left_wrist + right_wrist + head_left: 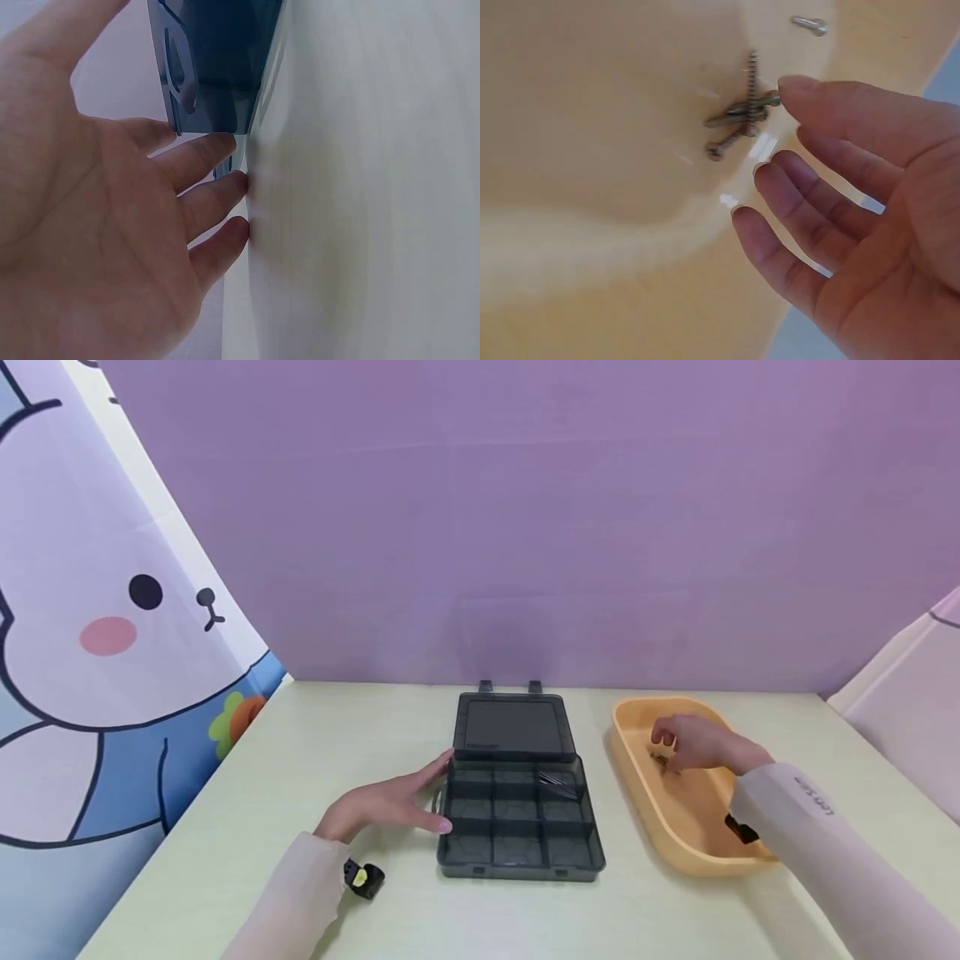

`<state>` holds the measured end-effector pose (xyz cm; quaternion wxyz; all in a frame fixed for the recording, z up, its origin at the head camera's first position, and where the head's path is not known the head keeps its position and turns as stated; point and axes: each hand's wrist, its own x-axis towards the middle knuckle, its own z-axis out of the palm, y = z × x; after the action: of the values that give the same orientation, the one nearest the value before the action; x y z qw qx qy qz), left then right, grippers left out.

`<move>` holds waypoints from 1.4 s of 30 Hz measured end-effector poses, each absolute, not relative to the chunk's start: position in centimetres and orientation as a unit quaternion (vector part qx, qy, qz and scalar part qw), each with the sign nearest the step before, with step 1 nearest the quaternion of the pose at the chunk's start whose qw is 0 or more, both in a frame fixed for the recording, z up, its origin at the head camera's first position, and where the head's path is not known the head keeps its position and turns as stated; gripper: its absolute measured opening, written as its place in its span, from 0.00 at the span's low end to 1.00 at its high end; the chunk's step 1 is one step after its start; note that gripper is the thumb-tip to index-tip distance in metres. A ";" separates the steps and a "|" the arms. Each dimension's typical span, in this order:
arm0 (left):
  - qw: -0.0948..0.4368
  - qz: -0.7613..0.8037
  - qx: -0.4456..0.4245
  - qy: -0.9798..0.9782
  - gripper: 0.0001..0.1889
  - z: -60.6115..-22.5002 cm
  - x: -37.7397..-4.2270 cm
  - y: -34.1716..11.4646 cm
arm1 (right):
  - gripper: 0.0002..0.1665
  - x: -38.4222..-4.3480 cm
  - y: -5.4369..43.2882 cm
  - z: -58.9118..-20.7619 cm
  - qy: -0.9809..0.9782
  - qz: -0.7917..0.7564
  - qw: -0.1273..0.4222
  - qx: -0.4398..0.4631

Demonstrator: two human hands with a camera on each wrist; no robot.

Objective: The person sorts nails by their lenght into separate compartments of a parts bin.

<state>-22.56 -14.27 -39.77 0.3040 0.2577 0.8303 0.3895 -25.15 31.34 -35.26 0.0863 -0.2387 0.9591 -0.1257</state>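
Observation:
A dark grey, see-through compartment box (517,868) lies with its lid (513,727) folded back. Several thin metal pieces, like nails, (557,785) lie in its back right compartment. My left hand (393,800) rests at the box's left side, fingers spread; in the left wrist view the fingertips touch its end (217,105). Over the orange tray (656,827), my right hand (693,742) reaches down with loosely bent fingers. Several screws (742,120) lie in a small heap just beyond its thumb tip, one screw end close to or touching it. Nothing shows between the fingers.
One single screw (810,25) lies apart from the heap inside the tray. The pale table (390,918) carries box and tray side by side, with a gap between them. A purple backdrop (525,552) rises behind the table, and a cartoon-printed cloth (97,693) hangs at the left.

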 end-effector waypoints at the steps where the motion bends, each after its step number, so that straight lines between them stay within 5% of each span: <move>1: 0.304 0.390 0.258 0.830 0.59 -39.8 -22.6 -14.3 | 0.21 -25.2 31.4 -35.4 0.959 -0.128 0.089 -0.237; 11: 0.302 0.387 0.262 0.831 0.60 -39.5 -22.5 -14.2 | 0.32 -25.2 31.7 -36.7 0.953 -0.166 0.154 -0.203; 22: 0.305 0.381 0.265 0.832 0.60 -39.3 -22.5 -14.1 | 0.13 -25.5 31.6 -37.9 0.933 -0.199 0.147 -0.261; 42: 0.304 0.384 0.255 0.834 0.60 -39.1 -22.5 -14.0 | 0.15 -26.3 31.3 -37.1 0.939 -0.165 0.156 -0.257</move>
<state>-22.46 -13.98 -39.10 0.3039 0.2553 0.8339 0.3835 -26.28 31.35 -37.06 0.1565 -0.2565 0.9394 -0.1653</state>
